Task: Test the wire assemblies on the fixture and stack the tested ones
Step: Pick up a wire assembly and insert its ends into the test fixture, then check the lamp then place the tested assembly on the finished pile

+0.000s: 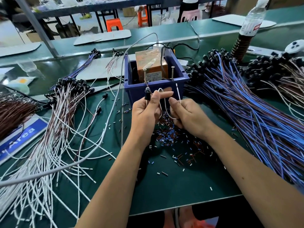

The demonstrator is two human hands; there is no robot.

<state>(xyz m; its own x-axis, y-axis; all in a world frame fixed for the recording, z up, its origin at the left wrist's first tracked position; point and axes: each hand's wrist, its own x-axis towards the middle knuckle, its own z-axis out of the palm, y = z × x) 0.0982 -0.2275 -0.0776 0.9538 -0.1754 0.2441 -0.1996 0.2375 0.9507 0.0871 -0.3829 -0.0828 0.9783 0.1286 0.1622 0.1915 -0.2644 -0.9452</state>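
Note:
The test fixture is a blue bin (179,69) holding an orange-brown box (152,63), with two upright screws (145,74) on its front rim. My left hand (144,112) pinches the black LED end (147,94) of a white wire assembly (178,94) just below the left screw. My right hand (189,116) pinches the wire's loose end, whose stripped tip points up near the right screw (172,73). The wire loops between both hands.
A pile of white and brown assemblies (62,112) lies at the left, and a large pile of blue and purple ones (246,102) at the right. Cut insulation bits (169,134) litter the green mat. A water bottle (253,18) stands at the back right. A grey cable (105,129) crosses the left.

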